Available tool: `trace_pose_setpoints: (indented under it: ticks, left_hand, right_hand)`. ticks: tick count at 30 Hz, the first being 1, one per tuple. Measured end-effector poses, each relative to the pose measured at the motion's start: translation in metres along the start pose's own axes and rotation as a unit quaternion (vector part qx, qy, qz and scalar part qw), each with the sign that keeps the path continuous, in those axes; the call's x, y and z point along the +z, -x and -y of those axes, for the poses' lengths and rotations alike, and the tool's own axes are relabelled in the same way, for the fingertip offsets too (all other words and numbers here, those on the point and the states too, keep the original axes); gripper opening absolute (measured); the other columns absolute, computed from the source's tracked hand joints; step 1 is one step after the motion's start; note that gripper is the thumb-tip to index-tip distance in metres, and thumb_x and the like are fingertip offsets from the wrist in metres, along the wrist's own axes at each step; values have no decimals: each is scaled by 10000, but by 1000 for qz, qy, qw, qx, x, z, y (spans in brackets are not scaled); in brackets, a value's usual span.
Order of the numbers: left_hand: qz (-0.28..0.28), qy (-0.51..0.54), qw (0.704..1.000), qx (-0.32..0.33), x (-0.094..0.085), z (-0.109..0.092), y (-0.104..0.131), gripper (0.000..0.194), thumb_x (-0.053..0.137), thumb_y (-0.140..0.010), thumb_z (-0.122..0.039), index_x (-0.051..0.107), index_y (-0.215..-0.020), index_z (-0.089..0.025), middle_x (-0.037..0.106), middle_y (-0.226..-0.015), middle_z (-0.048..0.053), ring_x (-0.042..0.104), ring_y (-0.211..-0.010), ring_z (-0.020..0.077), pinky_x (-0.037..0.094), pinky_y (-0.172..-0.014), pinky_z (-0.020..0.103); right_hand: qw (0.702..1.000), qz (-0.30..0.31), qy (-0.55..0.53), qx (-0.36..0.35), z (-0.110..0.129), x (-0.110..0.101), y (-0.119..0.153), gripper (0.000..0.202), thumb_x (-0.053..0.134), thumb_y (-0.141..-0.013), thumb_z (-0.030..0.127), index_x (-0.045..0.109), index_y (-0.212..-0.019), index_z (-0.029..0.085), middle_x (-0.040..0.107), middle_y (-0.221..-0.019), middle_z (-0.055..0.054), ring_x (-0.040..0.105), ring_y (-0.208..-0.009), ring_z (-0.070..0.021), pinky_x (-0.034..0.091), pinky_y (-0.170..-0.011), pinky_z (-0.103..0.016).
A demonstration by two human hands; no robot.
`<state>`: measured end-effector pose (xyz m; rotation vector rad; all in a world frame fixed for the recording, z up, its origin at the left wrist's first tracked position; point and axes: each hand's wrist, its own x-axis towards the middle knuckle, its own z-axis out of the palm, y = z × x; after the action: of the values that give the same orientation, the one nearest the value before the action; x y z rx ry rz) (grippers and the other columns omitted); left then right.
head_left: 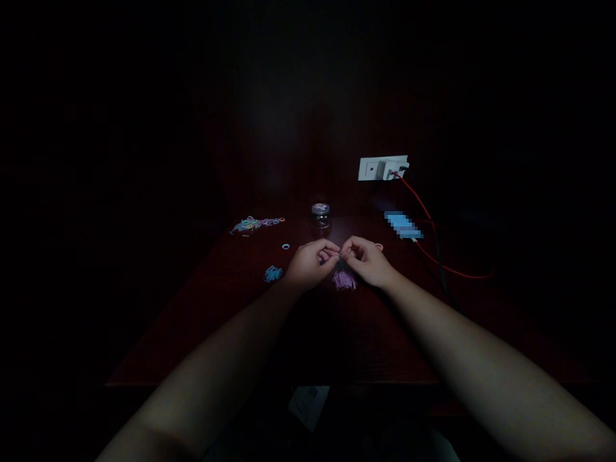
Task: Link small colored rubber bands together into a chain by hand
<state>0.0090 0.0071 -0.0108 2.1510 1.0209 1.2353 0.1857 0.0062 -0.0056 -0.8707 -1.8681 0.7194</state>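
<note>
thin purple loops (344, 280) are tangled in a soft-looking heap on the dark red, glossy tabletop (212, 301), just nearer than the r. hand (366, 260); blue loops (273, 274) are clumped beside the l. hand (312, 264). a round, clear jar (320, 216) is set behind. both hands are held nearly tip to tip, fingers curled, thumbs bent in; whether anything's gripped btwn them can't be told, too dim.

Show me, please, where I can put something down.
On the table, bare room shows, dimly, left of the blue bands and between the purple bands and the near edge. Crowded: around the left hand and right hand, with these bands and the jar close.
</note>
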Motion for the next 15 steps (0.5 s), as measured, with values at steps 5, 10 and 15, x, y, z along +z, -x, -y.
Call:
trace_pose_setpoints:
  ticks: [5,10,15]
  left_hand:
    - [3,5,1000,-7,0,2,0,198,611,-775,-235,631,-957,-162,675,-827,36,604,-690,108,473,-595,207]
    - [-2,10,1000,-5,0,1,1,185,612,-767,-227,621,-939,-161,668,-812,31,584,-666,93,459,-590,200]
    - [-11,37,999,-13,1,0,2,231,630,-738,-206,556,-954,-166,656,-802,18,565,-641,76,440,-576,186]
  right_hand:
    - [1000,-9,-10,-18,-1,0,0,46,551,-754,208,537,-766,166,485,-660,15,401,-574,-104,326,-542,-238]
    - [1000,-13,4,-23,-1,-1,-1,50,535,-760,202,536,-728,163,491,-656,11,408,-584,-107,331,-553,-240]
    - [1000,-7,-7,-17,-1,0,-1,37,549,-743,189,540,-768,163,485,-661,18,386,-562,-95,310,-524,-226]
